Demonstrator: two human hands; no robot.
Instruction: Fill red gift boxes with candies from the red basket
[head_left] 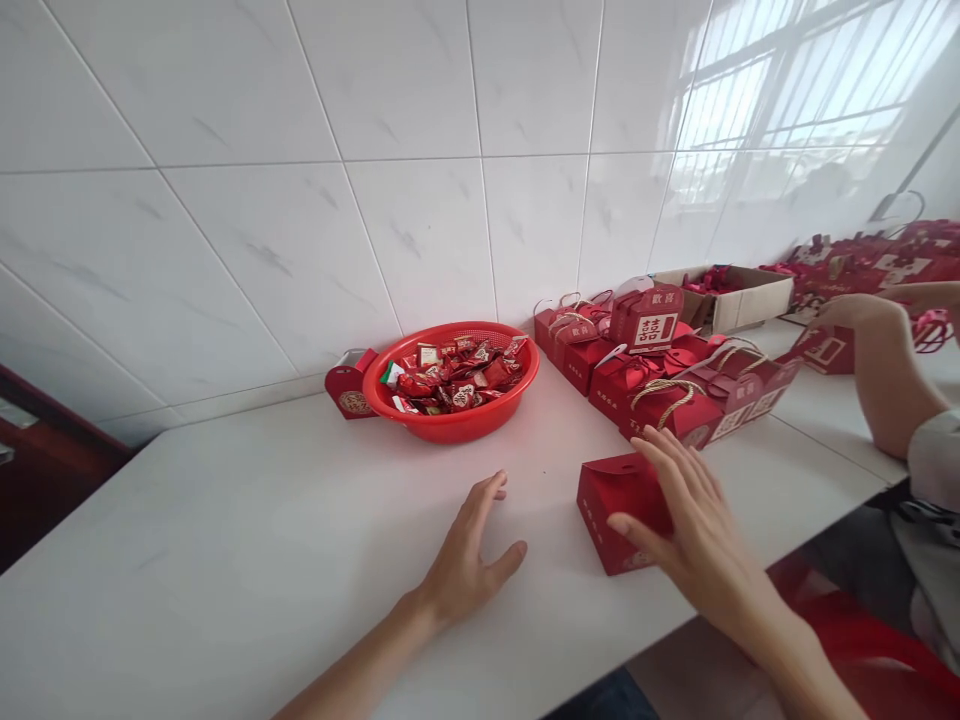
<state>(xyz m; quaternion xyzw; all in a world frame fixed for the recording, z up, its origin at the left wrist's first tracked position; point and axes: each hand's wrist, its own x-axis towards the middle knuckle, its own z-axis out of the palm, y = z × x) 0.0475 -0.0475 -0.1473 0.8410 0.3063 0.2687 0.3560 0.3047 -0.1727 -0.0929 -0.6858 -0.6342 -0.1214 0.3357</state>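
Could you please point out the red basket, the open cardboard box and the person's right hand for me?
Red basket [465,428]: head view, on its outer front wall.
Cardboard box [754,302]: head view, on its outer side wall.
Right hand [699,535]: head view, on the back of the hand.

At the frame's centre, a basket [450,428] of packets [461,382] sits on the tabletop [225,540], one box [346,385] at its left. Right of centre, another box [609,515] lies partly behind the right hand [686,510], before a cluster of gift boxes [705,410]; behind those stands a carton [754,302].
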